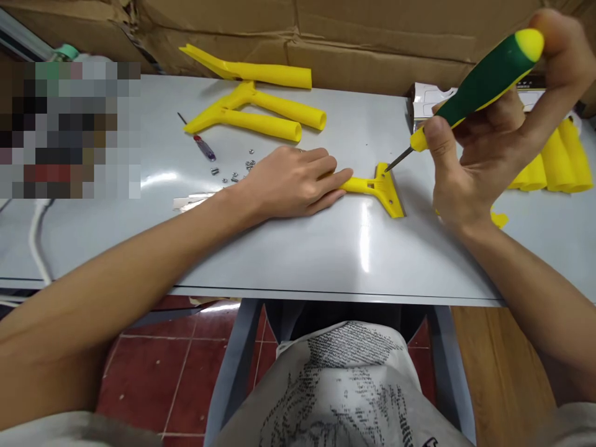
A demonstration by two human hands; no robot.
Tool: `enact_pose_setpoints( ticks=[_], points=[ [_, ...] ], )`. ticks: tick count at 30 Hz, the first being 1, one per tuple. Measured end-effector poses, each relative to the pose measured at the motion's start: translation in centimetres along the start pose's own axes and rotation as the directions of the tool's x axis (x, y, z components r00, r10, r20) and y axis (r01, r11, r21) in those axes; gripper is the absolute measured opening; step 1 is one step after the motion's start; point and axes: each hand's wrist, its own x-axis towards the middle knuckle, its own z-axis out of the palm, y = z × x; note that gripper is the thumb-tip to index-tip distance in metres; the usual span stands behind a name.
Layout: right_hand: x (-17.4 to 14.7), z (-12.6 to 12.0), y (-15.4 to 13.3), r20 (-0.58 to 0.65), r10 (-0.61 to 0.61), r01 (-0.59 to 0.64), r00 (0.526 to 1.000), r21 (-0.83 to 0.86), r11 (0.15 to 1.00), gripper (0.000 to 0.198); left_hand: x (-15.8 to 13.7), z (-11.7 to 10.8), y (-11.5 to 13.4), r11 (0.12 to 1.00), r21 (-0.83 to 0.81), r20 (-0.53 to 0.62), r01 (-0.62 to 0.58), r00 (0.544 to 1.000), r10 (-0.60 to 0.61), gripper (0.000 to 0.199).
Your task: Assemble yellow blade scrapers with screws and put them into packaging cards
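Observation:
My left hand (298,183) is closed over the handle of a yellow scraper (384,189) that lies flat on the table. Most of the handle is hidden under the palm, while its wide head points right and shows two screw spots. In my right hand (484,143) is a green and yellow screwdriver (488,77), slanting down to the left. Its tip meets the upper screw spot on the scraper head, or comes very close to it. Left of my left hand lie several small screws and nuts (235,177) and some thin metal blades (193,202).
Yellow scraper handles (270,115) lie at the back of the white table (288,254), near a small screwdriver (203,148). More yellow parts (554,164) and a white box (431,96) are at the right. Cardboard (372,37) stands behind. A white cable (37,239) runs at the left.

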Motion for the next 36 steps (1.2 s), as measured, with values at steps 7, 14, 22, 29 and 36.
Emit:
enact_pose_setpoints(
  ticks=[7,14,22,29,36],
  points=[
    [0.0,-0.6,1.1,0.129,0.043,-0.063,0.991,0.152,0.986,0.085,0.0,0.0,-0.1,1.0,0.024,-0.003,-0.016,1.0,0.016,0.036],
    [-0.3,-0.8,1.7,0.148,0.034,-0.059,0.988,0.172,0.983,0.087,0.0,0.2,-0.1,1.0,0.003,0.007,-0.008,1.0,0.008,0.036],
    [-0.4,-0.6,2.1,0.122,0.017,-0.044,0.992,0.229,0.972,0.084,0.1,-0.1,0.0,1.0,0.001,0.009,-0.001,1.0,0.001,0.036],
    [-0.3,-0.7,2.3,0.135,0.025,-0.053,0.991,0.211,0.976,0.089,0.0,0.3,0.0,1.0,-0.006,-0.022,0.015,1.0,-0.016,0.036],
    [-0.2,-1.0,3.1,0.152,0.033,-0.063,0.988,0.2,0.978,0.092,0.0,0.1,0.0,0.997,-0.071,0.023,0.034,0.999,-0.032,0.037]
  ],
)
